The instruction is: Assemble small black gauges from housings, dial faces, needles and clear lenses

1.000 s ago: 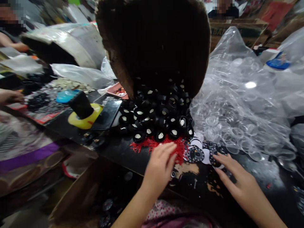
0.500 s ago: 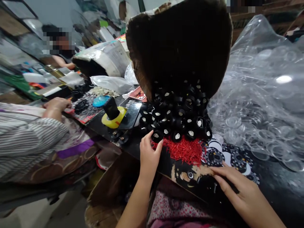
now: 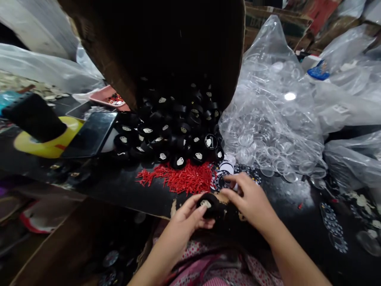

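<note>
Near the table's front edge, my left hand (image 3: 190, 214) is closed on a round black case (image 3: 207, 204) that has a pale piece inside. To its right, my right hand (image 3: 248, 196) reaches over the printed black-and-white dials (image 3: 222, 179), thumb and index finger apart, with nothing visible between them. A heap of red slivers (image 3: 190, 176) lies just beyond my left hand. Behind the slivers, many black cases (image 3: 180, 161) with pale inserts spill from a big dark container (image 3: 241, 51).
On the right stands a clear plastic bag (image 3: 268, 107) full of clear rings. At the left are a phone (image 3: 91, 133), a yellow tape roll (image 3: 22, 143) and a pink tray (image 3: 101, 94). More dials (image 3: 331, 224) lie far right.
My left hand has come back from the heap with a black case in it. My right hand has moved up onto the dials. The view has turned to the right.
</note>
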`<state>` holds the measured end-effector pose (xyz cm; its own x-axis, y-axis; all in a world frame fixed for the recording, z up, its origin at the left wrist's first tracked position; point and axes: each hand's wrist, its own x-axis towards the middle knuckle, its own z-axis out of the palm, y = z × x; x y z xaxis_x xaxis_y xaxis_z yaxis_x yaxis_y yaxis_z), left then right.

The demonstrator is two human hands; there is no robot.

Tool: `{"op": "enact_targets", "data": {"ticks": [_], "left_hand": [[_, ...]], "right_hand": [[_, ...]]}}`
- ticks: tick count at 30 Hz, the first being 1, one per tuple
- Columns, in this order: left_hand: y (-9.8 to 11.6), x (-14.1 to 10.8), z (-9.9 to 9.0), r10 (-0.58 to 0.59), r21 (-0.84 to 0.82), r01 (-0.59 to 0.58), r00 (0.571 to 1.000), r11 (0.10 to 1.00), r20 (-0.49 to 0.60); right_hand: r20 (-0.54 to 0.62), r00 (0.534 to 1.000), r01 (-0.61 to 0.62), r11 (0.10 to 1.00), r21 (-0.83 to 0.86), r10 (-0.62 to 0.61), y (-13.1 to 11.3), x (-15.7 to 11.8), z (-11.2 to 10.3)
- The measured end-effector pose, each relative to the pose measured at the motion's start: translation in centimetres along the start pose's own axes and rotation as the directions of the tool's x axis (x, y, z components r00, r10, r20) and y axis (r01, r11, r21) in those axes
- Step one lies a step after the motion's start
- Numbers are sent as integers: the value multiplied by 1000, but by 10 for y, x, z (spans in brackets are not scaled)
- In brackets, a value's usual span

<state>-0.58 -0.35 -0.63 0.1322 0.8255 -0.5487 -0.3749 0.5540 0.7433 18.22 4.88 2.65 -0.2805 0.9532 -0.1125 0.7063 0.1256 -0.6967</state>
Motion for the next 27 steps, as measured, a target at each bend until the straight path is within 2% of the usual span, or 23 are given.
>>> {"op": "enact_targets", "data": {"ticks": [2,4,8,14,16,18,20,22,24,27], "left_hand": [[-2,2,2,31,-119,-37,998,992,-55],[-5,3,3,56,-196,-63,998,979,-43],[-2,3,3,108,-293,-104,994,950,-1],[1,4,5,82,-369,-70,997,927,17],[-1,5,7,55,-399,-41,998,916,24],[-3,5,9,20,-444,-6,999,896,27],[-2,5,13,-4,-485,32,998,874,58],[0,7,16,-3,-512,48,996,858,89],[2,9,18,8,-517,15,999,856,42],[2,10,19,32,-455,-68,996,888,-88]], "right_hand": [[-84,996,-25,957,-290,0,8,11,-2],[-98,995,-25,907,-420,-18,14,19,-3],[-134,991,-60,921,-386,9,19,18,-1],[-155,988,-77,913,-401,15,19,14,4],[-186,982,-92,931,-353,26,20,14,5],[-226,973,-106,967,-232,52,19,12,3],[-217,972,-103,994,-34,93,16,8,1],[-149,982,-89,981,173,116,11,2,-1],[-90,990,-78,950,303,110,5,-3,-3],[-104,983,-101,926,363,148,-4,-9,-3]]}}
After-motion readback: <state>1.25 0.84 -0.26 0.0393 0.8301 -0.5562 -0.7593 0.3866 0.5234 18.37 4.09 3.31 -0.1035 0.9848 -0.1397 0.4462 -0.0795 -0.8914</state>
